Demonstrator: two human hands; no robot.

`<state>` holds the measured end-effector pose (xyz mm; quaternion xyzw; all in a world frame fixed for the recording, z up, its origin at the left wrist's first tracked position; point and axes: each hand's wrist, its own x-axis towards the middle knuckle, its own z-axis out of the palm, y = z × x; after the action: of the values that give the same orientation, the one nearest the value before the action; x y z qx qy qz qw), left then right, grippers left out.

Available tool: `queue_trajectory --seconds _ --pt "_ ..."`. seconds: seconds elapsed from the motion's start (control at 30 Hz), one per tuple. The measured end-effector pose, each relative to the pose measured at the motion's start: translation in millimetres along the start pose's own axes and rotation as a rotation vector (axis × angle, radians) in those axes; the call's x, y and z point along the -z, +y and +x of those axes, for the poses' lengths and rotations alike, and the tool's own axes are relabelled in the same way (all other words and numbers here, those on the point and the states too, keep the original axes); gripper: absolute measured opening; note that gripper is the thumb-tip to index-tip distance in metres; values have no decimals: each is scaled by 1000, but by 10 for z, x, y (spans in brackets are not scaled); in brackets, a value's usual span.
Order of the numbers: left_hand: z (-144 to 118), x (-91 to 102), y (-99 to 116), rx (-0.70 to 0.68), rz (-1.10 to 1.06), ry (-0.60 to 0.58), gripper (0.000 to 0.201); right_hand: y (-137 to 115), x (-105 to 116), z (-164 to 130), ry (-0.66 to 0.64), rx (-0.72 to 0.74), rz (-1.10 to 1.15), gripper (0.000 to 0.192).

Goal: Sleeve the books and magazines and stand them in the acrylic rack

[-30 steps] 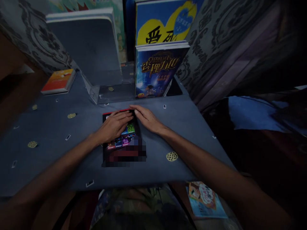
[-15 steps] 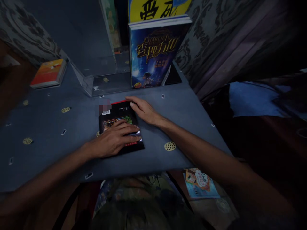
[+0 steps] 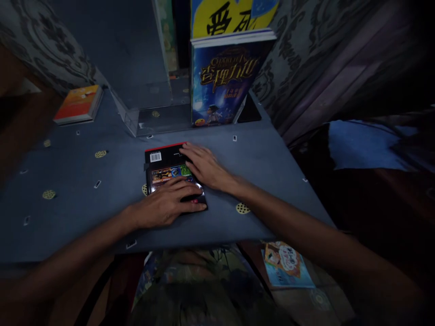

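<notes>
Black book [image 3: 166, 164] lies flat, barcode side up, beneath your left hand [image 3: 171, 201] and against your right. Left: palm down over the near part of the cover, fingers spread, thumb reaching toward the near right corner. Right hand [image 3: 204, 166]: fingers almost together, laid over the far right corner and edge, thumb slightly apart; pinching nothing that shows. Barcode [image 3: 155, 156] sits uncovered, beyond the left fingers and left of the right fingertips.

For good contact, I'd spread your left-hand pressure evenly and let the right hand brace the edge, lest the glossy cover slide. Light is dim; tilt is hard to judge.

Farther out: tablecloth [image 3: 78, 199] under all. Past both hands, a clear holder [image 3: 135, 123], an upright blue book [image 3: 220, 90] with a yellow one [image 3: 234, 18] behind. Orange book [image 3: 76, 103] lies well beyond the left hand, leftward.
</notes>
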<state>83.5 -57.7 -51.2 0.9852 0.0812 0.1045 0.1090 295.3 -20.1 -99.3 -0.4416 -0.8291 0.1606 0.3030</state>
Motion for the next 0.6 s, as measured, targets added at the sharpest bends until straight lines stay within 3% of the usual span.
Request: queue_trajectory --seconds 0.27,0.5,0.6 --pt "-59 -74 12 -37 78 264 26 -430 145 -687 -79 118 -171 46" --pt "-96 -93 65 5 188 316 25 -765 272 -1164 -69 218 -221 55" --pt "-139 -31 -43 18 251 298 25 -810 299 -1239 -78 261 -257 53"
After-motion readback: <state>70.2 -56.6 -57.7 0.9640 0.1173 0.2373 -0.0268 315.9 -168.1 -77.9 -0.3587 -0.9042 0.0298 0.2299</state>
